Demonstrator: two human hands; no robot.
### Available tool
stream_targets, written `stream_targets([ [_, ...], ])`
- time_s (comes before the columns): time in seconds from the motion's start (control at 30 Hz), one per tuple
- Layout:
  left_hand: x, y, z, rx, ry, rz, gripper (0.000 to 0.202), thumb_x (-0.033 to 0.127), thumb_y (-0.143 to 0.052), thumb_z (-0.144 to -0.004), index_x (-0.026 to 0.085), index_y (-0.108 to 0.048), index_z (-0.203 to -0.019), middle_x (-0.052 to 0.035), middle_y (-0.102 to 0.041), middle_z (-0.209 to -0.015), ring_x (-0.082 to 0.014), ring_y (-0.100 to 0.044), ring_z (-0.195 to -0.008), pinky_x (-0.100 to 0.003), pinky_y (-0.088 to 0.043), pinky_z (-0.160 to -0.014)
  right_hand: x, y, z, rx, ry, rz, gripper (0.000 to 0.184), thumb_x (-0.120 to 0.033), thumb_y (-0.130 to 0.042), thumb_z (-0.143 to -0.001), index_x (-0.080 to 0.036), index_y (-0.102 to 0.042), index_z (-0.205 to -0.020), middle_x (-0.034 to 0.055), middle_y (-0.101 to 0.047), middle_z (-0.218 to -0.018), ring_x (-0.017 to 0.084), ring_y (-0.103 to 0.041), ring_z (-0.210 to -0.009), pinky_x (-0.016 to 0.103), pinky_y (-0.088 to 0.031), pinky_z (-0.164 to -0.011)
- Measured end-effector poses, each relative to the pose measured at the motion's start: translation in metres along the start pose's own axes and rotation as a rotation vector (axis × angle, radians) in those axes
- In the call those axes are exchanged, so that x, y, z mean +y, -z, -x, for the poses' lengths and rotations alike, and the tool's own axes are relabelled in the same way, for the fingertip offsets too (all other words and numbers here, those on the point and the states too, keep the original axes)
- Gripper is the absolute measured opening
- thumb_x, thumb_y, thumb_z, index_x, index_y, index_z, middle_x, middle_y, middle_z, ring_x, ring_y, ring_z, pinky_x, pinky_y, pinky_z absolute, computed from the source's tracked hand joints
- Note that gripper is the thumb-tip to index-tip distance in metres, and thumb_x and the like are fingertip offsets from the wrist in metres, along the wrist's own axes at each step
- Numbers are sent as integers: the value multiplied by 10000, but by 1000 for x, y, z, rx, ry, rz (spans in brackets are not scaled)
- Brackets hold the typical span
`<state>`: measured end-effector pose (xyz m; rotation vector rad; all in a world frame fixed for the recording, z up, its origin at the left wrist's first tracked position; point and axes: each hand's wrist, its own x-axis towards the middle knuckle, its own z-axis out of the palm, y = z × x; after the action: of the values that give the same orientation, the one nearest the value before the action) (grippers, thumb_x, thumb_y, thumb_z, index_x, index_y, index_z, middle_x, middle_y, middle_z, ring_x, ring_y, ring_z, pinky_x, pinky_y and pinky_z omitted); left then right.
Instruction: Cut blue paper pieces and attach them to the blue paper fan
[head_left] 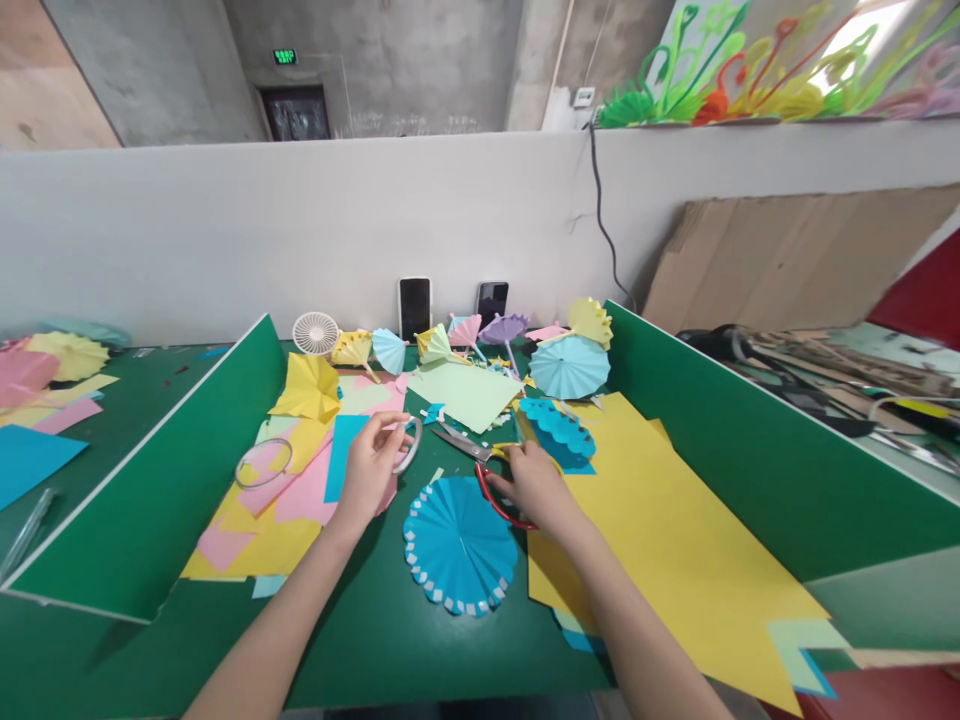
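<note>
My left hand [373, 462] is closed on a roll of white tape [409, 447], held at its edge above the green table. In my right hand [534, 488] are scissors [465, 447] with one red and one yellow handle. Their blades point left toward the tape roll and stand a little apart. Between my forearms lies a round, pleated blue paper disc [459, 545], with small white squares along its left and lower rim. A blue folded paper piece with a scalloped edge [559, 432] sits just beyond my right hand.
Yellow sheets [660, 550] cover the right side; pink and yellow scraps [262, 520] and a clear ring [264, 463] lie left. Small paper umbrellas [504, 328], a white fan [315, 333] and two phones [415, 308] line the back. Green partitions [172, 480] stand on both sides.
</note>
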<state>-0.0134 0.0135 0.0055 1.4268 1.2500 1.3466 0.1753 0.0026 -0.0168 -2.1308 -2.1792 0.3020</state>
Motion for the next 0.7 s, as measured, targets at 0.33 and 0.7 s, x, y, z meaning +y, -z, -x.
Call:
stream_targets([
  [0.33, 4, 2, -3, 74, 88, 393, 146, 237, -594, -637, 177, -515, -744, 40, -512, -685, -44, -520, -546, -156, -419, -524, -1, -1, 1, -5, -29, -24, 250, -300, -436, -759, -88, -465, -889, 115, -574, -814, 214, -560, -778, 243, -341, -556],
  [0.7, 13, 3, -3, 59, 172, 573, 246, 179, -603, -612, 191, -513, -841, 29, -545, -703, -30, -478, -477, -145, -386, -447, -3, 0, 3, -20, -29, -36, 224, -312, -420, -773, -108, -445, -863, 124, -585, -840, 212, -565, -791, 241, -329, -548],
])
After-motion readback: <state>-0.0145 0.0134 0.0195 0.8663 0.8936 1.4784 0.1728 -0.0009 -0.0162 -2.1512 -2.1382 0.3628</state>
